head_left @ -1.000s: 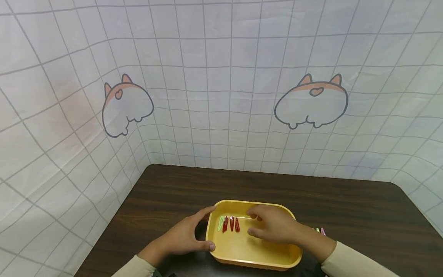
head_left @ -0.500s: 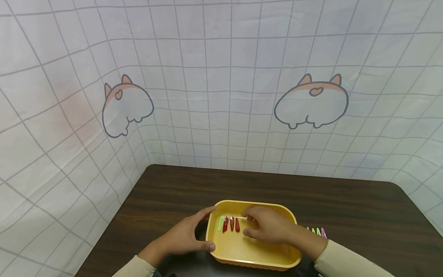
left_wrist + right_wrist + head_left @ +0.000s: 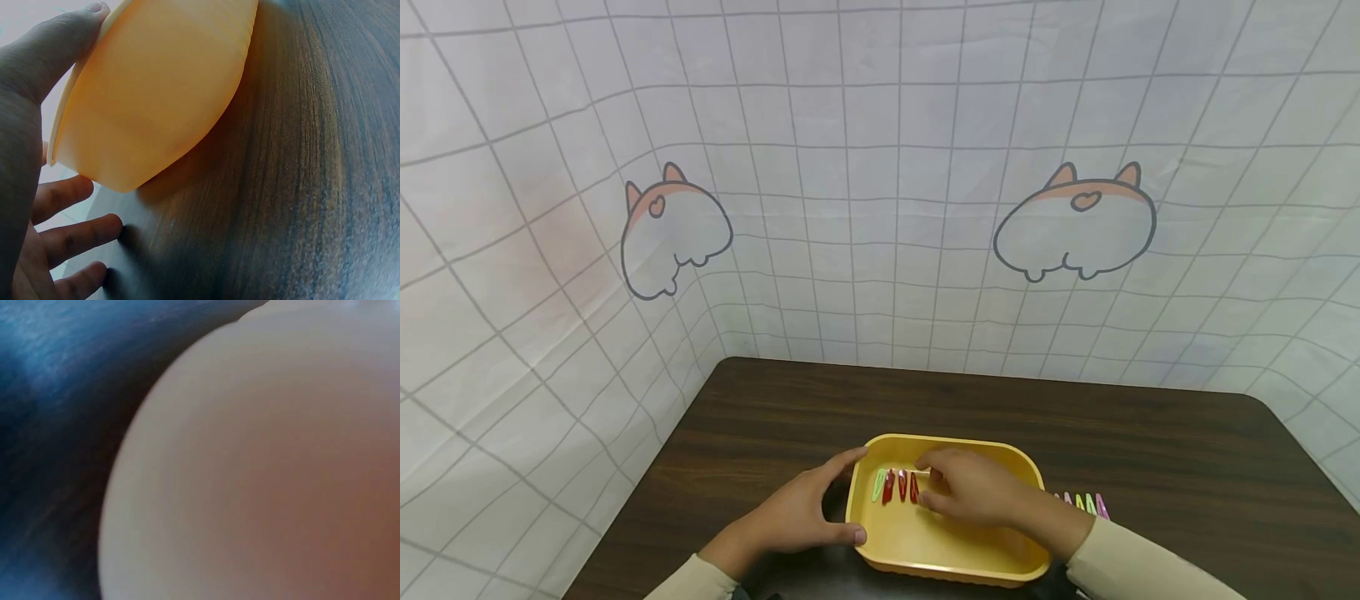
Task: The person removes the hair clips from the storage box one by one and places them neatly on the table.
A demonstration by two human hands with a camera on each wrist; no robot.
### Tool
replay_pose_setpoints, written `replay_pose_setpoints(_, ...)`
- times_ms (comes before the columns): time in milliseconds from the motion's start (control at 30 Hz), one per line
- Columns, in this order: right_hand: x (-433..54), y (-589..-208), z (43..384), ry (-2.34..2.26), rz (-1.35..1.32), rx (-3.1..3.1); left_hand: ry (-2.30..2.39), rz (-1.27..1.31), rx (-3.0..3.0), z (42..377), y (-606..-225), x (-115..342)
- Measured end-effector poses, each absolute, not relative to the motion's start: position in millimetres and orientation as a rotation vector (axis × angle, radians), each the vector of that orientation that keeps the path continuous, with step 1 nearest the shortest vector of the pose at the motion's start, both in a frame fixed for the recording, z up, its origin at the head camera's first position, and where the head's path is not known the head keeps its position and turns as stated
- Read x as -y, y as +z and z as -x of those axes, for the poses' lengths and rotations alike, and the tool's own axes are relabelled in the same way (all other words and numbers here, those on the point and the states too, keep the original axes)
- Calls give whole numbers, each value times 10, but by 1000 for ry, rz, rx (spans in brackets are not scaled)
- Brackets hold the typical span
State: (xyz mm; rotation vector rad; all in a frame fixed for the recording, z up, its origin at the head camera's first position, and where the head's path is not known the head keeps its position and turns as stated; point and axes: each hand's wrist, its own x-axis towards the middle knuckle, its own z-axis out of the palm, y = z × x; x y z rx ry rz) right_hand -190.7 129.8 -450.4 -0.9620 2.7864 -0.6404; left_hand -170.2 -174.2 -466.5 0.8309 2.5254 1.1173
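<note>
A yellow tray [image 3: 940, 558] stands on the dark table. Inside, toward its left end, lie a light green hair clip [image 3: 878, 484] and three red hair clips [image 3: 902, 485] in a row. My left hand [image 3: 801, 508] spans the tray's left end, thumb on the rim and index finger at the far corner. Its other fingers [image 3: 81, 239] are spread below the rim in the left wrist view. My right hand [image 3: 973, 492] is inside the tray, thumb and index fingertips apart, close to the rightmost red clip. Whether they touch it is unclear. The right wrist view shows mostly a blurred pale surface.
Several pink, yellow and green hair clips [image 3: 1079, 502] lie on the table [image 3: 820, 400] to the right of the tray, partly behind my right forearm. A white grid-patterned curtain [image 3: 880, 208] stands behind and beside the table.
My right hand has moved left inside the tray to the rightmost red clip. More of the clips on the table show beside the forearm. The left hand and tray have not moved.
</note>
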Motion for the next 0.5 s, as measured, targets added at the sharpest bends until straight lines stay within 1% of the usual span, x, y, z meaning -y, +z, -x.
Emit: replay_pose_setpoints(500,-1242,-4573,1900,-671,906,-2767,1117,-859,-2527,1709,-4683,1760)
